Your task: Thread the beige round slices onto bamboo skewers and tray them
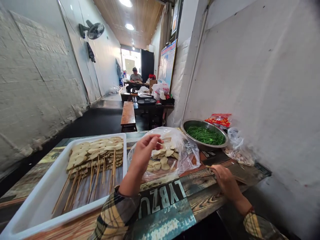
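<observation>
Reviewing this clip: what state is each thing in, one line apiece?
Left hand: raised, fingers partly curled
Right hand: low, fingertips closed, seemingly on a thin stick
White rectangular plastic tray: holding stacked skewers of flat pale slices
Clear plastic bag: crumpled, with loose pale slices inside
Round silver metal bowl: holding long green vegetables
Black wall fan: spinning or stopped, cannot tell
Round white ceiling lights: lit

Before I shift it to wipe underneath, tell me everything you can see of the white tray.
The white tray is rectangular and shallow, with rounded corners, and looks like plastic. It lies flat on the patchwork table, left of the clear plastic bag. Skewered pale slices lie stacked toward its far end, their sticks pointing to the near side. The left sleeve overlaps its near right edge; whether they touch is unclear.
</observation>
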A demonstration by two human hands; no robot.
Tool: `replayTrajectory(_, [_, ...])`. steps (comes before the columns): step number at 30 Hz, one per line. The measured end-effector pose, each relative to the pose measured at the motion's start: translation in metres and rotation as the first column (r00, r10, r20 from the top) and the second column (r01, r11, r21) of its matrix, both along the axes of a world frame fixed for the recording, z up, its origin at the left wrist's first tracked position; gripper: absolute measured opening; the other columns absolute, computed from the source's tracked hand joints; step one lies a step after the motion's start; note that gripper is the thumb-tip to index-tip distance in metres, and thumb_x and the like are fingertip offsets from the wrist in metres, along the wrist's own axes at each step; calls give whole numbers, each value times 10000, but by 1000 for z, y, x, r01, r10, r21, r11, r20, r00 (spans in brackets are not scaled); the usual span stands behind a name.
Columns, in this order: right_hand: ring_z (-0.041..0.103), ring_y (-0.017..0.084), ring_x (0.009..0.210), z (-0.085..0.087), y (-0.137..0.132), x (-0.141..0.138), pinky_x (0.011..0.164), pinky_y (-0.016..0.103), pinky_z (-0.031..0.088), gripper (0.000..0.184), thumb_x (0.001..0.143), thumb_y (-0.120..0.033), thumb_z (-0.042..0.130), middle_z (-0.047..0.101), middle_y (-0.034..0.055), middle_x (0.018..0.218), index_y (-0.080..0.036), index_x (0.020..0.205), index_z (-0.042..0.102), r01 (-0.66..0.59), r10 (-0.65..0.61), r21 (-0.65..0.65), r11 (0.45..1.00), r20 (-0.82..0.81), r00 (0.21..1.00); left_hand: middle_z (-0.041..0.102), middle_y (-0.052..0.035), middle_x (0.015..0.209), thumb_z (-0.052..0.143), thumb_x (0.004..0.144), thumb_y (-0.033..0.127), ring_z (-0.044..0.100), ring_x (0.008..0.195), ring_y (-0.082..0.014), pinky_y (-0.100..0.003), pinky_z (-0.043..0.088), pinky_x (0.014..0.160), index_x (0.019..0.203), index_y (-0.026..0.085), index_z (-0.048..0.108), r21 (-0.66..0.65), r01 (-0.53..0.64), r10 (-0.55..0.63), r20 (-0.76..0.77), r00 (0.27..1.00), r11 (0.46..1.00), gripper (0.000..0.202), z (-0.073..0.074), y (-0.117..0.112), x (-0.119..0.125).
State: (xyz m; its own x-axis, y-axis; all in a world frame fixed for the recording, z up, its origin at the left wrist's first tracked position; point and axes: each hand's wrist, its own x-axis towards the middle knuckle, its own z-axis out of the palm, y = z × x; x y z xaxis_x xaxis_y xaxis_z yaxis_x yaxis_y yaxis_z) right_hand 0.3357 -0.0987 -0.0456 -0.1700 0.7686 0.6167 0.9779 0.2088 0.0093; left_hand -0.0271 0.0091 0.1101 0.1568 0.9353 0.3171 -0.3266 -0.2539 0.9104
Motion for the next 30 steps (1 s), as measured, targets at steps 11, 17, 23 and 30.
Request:
replayTrajectory(11, [654,202,861,35,69,-134,763,314,516,290,1020,-239,360,679,80,944,-184,1119,627,-212,204,-64,975,-117,972,634,-169,1200,492,808,195,556,1180,-285,-452,406,1042,1131,117,624,325,-364,488,-612,622,873,358,-112,59,7])
replayTrajectory(17, [660,209,879,4,78,-145,775,319,518,269,1002,-207,408,699,76,946,-183,1117,650,-135,123,-157,978,-86,989,517,-224,1317,466,801,137,429,1314,-303,-466,322,1109,1260,60,481,400,-551,647,-662,379,732,466,-150,83,-13])
replayTrajectory(23, [661,201,898,-2,75,-142,806,308,517,279,994,-188,410,708,81,981,-186,1099,668,-113,95,-209,971,-96,991,597,-230,1181,448,816,129,557,1166,-307,-421,421,987,1231,47,475,313,-558,530,-800,282,768,424,-155,90,-22])
replayTrajectory(30, [659,195,855,0,75,-139,731,292,516,301,991,-210,391,699,65,954,-219,1072,681,-141,110,-212,967,-150,983,653,-180,869,462,791,166,624,911,-313,-390,456,802,897,124,644,394,-466,497,-860,115,792,215,-160,93,-36])
